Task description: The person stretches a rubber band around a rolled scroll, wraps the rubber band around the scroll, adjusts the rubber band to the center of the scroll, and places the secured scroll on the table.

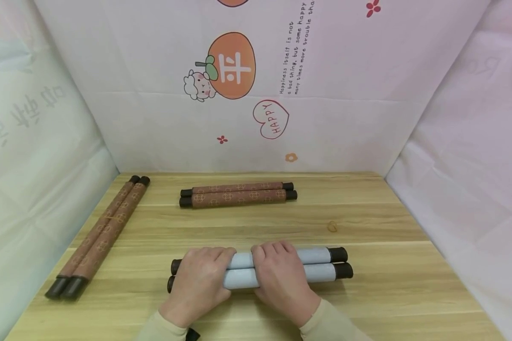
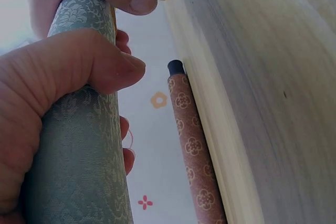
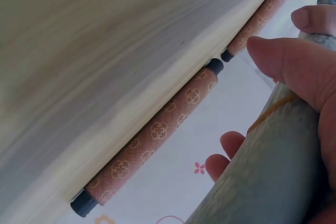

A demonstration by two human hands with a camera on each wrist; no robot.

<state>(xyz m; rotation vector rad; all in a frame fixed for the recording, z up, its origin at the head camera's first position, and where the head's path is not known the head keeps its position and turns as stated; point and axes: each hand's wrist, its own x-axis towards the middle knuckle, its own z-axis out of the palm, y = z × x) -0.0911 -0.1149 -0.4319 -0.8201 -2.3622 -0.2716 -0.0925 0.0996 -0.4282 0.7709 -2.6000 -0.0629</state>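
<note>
A pale blue scroll (image 1: 241, 278), rolled from both ends into two parallel rolls with black end knobs, lies crosswise in front of me, close over the table. My left hand (image 1: 200, 282) grips its left part, fingers over the far roll and thumb on the near side. My right hand (image 1: 281, 279) grips it right of the middle in the same way. The left wrist view shows a woven floral pattern on the scroll (image 2: 79, 145). A thin tan band (image 3: 273, 111) crosses the scroll near the right hand in the right wrist view.
A brown patterned double-rolled scroll (image 1: 239, 194) lies at the back of the wooden table (image 1: 388, 293). Another brown scroll (image 1: 104, 237) slants along the left edge. A small rubber band (image 1: 332, 226) lies right of centre. A black tip (image 1: 192, 335) shows beside the left sleeve.
</note>
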